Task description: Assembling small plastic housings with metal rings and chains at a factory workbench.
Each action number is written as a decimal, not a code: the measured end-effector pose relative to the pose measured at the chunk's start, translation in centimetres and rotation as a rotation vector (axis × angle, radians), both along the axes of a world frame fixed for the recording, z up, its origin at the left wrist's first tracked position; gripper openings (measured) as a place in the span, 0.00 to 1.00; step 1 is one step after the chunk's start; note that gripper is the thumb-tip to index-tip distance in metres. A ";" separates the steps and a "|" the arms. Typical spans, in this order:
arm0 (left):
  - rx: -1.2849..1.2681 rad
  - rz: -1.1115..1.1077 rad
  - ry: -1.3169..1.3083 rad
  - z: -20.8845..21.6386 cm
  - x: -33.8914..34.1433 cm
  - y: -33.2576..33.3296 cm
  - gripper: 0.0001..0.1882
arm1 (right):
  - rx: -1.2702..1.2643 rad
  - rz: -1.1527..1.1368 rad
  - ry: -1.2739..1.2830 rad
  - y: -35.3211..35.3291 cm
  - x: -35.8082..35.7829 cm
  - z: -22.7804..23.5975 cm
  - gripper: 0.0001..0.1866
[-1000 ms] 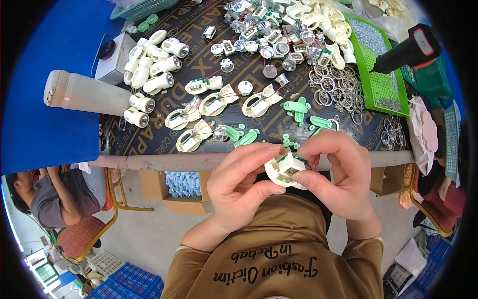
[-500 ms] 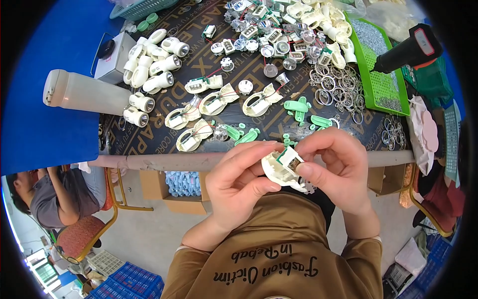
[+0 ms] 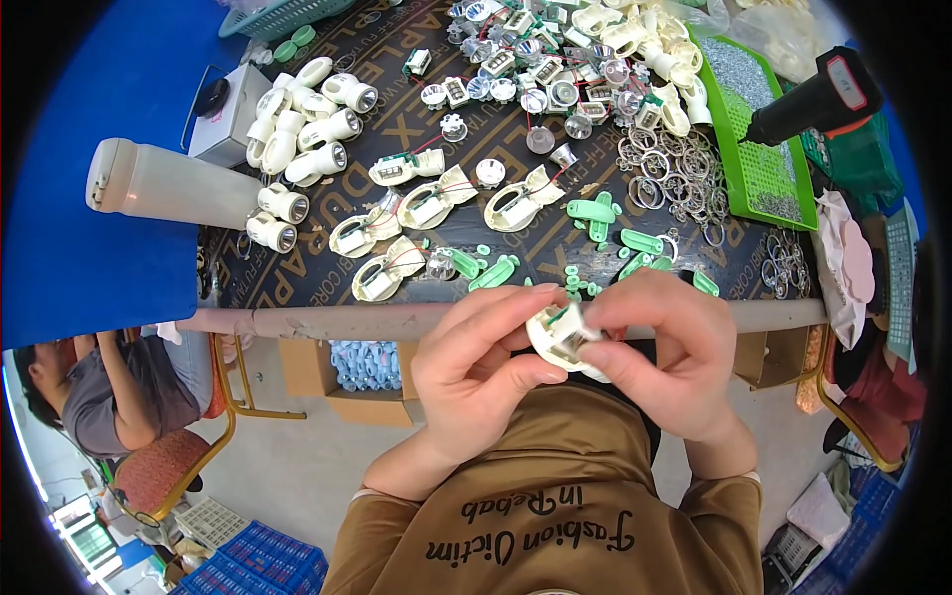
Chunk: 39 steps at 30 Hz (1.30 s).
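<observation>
– where do we find the cream shell (image 3: 541,345)?
– right in front of the table's (image 3: 327,321) near edge, and our left hand (image 3: 474,369) has it pinched!
– and our right hand (image 3: 670,347)?
– pinching a small white holder (image 3: 566,326), right at the shell, a bit blurred to us!
– further out?
– we spot green plastic pieces (image 3: 597,212) beyond our hands, open cream shells (image 3: 456,186) to their left, metal rings (image 3: 676,183) farther right, beside a bright green tray (image 3: 732,178)!
</observation>
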<state>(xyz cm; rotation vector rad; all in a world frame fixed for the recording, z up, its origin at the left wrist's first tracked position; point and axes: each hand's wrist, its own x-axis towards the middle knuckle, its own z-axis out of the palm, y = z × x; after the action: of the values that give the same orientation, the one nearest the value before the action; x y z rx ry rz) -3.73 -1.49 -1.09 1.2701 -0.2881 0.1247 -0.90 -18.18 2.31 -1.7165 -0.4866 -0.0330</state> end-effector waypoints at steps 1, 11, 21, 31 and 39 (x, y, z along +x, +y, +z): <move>-0.021 -0.009 0.015 -0.1 0.0 0.0 0.24 | 0.008 0.010 0.001 0.1 0.0 0.0 0.09; -0.074 0.033 0.080 -0.3 0.2 0.0 0.21 | -0.120 0.139 -0.272 -0.4 0.9 0.1 0.17; 0.559 0.132 -0.210 0.4 0.3 0.6 0.19 | -0.266 -0.114 -0.388 0.6 -1.5 -1.5 0.15; 0.277 0.020 -0.137 -0.2 0.3 0.6 0.28 | -0.261 -0.067 -0.589 0.0 -0.9 -1.9 0.15; -0.407 -0.913 0.792 0.2 2.6 1.8 0.29 | -0.364 0.150 -0.743 -1.5 1.4 -1.1 0.18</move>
<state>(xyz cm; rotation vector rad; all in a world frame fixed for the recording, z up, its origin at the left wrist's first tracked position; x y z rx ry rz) -1.09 0.28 -0.91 0.6125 -0.1166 -1.0305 0.55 -19.69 1.20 -1.9895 -1.2274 -0.5143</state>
